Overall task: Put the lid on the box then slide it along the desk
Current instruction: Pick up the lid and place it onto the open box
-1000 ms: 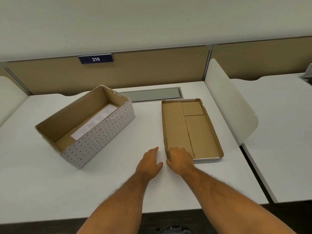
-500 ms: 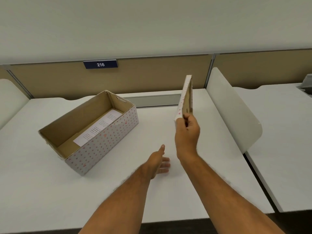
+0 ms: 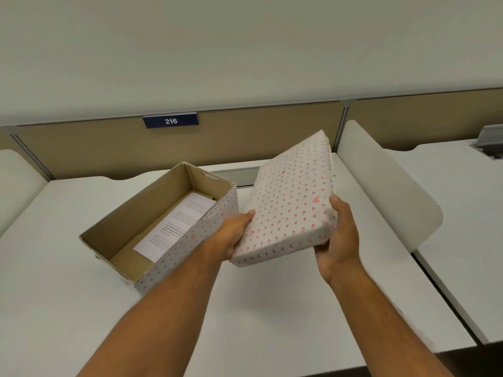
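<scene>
Head view looks down on a smooth white desk [image 3: 68,308]. Both hands hold a flat rectangular cardboard lid [image 3: 292,202] in the air, patterned side up, white with small pink hearts, tilted so its far end rises. The left hand [image 3: 231,235] grips the lid's near left corner, fingers tucked under and thumb along the edge. The right hand [image 3: 340,240] clasps the near right corner, thumb on top. To the left of the lid, the open box [image 3: 190,240] sits on the desk at an angle, same heart print outside, plain brown cardboard inside, a slot handle cut in its far end. A printed white sheet [image 3: 177,227] lies flat on its floor.
</scene>
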